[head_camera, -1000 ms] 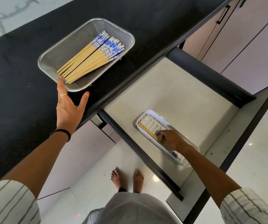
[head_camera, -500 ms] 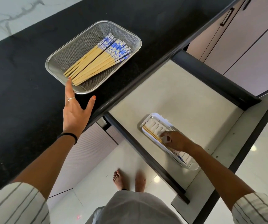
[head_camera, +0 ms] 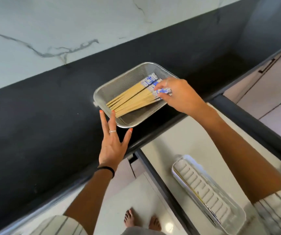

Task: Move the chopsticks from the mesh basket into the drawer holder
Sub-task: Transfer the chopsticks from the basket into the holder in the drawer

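A silver mesh basket (head_camera: 102,85) sits on the black countertop (head_camera: 43,116), holding several wooden chopsticks (head_camera: 133,99) with blue-and-white patterned ends. My right hand (head_camera: 178,95) reaches over the basket's right side, thumb and fingers pinched on the patterned ends of a few chopsticks. My left hand (head_camera: 113,146) lies flat on the counter, fingers spread, fingertips touching the basket's near rim. The white ribbed drawer holder (head_camera: 204,187) lies in the open drawer (head_camera: 178,141), partly under my right forearm, with a few chopsticks (head_camera: 192,189) along its left edge.
A marble-patterned wall (head_camera: 68,31) backs the counter. The drawer's dark frame (head_camera: 255,126) juts out to the right, with pale cabinet fronts (head_camera: 263,85) beyond. My bare feet (head_camera: 141,221) stand on the glossy floor below the counter edge.
My right hand left the drawer holder and moved up to the basket, closing on the patterned chopstick ends. The camera tilted up and left. My left hand stayed by the basket's rim.
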`<action>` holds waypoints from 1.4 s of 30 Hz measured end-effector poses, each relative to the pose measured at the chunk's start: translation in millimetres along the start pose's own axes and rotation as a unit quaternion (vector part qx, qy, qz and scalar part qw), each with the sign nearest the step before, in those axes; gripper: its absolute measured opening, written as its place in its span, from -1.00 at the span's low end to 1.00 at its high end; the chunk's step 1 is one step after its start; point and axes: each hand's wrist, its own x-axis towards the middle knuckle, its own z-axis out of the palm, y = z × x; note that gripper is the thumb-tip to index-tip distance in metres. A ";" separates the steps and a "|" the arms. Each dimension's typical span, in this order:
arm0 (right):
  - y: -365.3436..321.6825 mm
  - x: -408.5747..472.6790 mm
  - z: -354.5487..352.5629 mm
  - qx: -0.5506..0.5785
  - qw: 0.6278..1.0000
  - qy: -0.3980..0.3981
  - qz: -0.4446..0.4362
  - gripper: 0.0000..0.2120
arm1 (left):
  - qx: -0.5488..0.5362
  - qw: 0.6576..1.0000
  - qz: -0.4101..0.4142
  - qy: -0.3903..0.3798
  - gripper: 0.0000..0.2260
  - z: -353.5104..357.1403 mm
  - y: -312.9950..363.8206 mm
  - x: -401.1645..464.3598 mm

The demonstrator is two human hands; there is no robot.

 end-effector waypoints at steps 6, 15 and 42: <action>-4.0 57.2 53.9 -0.197 0.953 -0.228 0.016 -0.40 | -0.009 1.000 0.019 0.001 -0.32 2.7 4.0 -3.7; -7.9 69.2 81.3 -0.391 0.886 -0.181 -0.171 -0.63 | 0.000 1.000 0.007 0.000 -0.33 6.2 -0.4 -1.6; -2.9 -106.9 -53.9 0.150 0.988 0.013 0.024 -0.85 | -0.031 0.999 0.018 0.011 -0.32 3.1 5.2 -5.3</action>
